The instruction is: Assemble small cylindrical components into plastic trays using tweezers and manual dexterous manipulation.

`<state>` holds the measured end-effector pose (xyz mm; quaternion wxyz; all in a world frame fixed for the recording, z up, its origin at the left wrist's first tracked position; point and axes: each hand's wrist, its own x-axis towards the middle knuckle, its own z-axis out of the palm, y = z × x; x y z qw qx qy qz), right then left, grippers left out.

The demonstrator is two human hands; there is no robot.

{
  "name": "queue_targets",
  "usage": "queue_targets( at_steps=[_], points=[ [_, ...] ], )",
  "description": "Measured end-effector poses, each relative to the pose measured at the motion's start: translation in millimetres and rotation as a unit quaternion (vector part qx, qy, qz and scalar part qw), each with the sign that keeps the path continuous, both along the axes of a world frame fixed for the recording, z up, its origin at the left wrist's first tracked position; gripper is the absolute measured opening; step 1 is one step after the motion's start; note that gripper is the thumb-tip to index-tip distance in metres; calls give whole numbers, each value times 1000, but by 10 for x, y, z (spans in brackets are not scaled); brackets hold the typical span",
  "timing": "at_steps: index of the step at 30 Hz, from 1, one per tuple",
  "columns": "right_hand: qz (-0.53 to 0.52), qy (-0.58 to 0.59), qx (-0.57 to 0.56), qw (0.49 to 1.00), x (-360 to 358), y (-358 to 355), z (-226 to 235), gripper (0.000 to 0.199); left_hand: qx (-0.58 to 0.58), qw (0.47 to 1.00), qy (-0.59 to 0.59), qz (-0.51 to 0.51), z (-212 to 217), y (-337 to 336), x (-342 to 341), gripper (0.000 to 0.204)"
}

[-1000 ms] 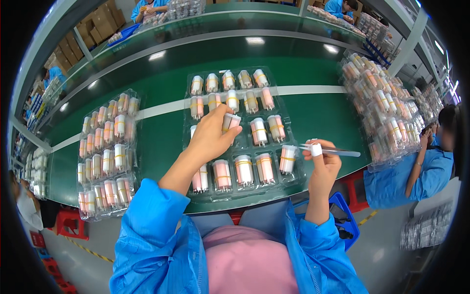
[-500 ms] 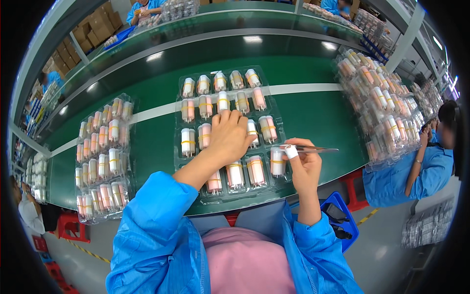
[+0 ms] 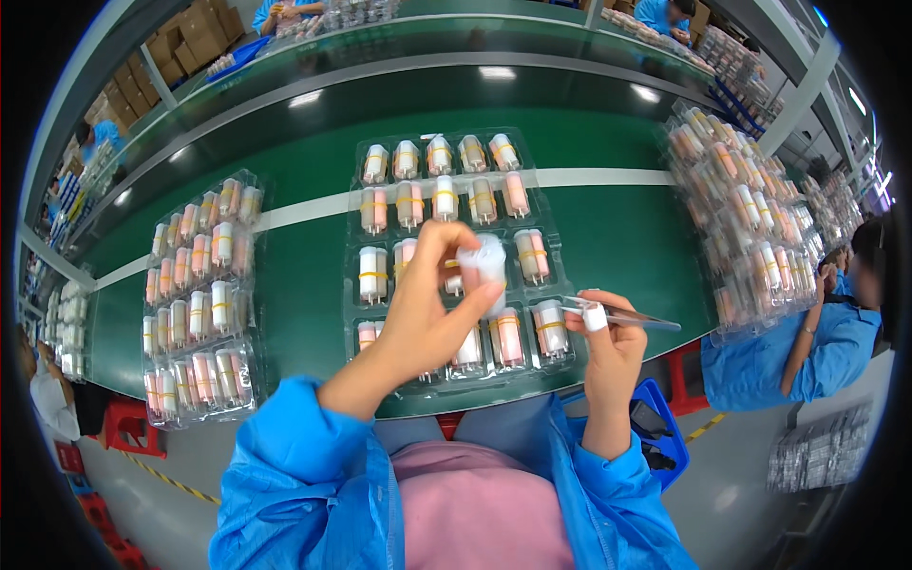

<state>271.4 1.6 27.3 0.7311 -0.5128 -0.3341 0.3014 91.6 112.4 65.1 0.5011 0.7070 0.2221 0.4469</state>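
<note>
A clear plastic tray lies on the green table before me, its pockets holding several paired white, pink and beige cylinders tied with yellow bands. Above its third row my left hand grips a whitish, partly pink cylinder bundle, blurred by motion, between thumb and fingers. Beside the tray's near right corner, my right hand is closed around metal tweezers, tips pointing left toward the tray. A small white wrap or cap covers the right thumb's tip; which it is, I cannot tell.
Filled clear trays stand at the left, and a taller stack of them at the right. A co-worker in a blue sleeve sits at the right. Below the table edge is a blue bin holding dark items.
My left hand has lifted from the tray's third row, bringing up a cylinder bundle. My right hand, still with the tweezers, has shifted slightly right and down.
</note>
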Motion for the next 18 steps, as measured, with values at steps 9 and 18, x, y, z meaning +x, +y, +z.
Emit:
queue_targets(
  at_steps=[9, 18],
  points=[
    [122, -9, 36, 992, -346, 12, 472, 18, -88, 993, -62, -47, -48, -437, -392, 61],
    [164, -171, 93, 967, -644, 40, 729, 24, 13, 1000, -7, 28, 87, -507, -465, 56]
  ],
)
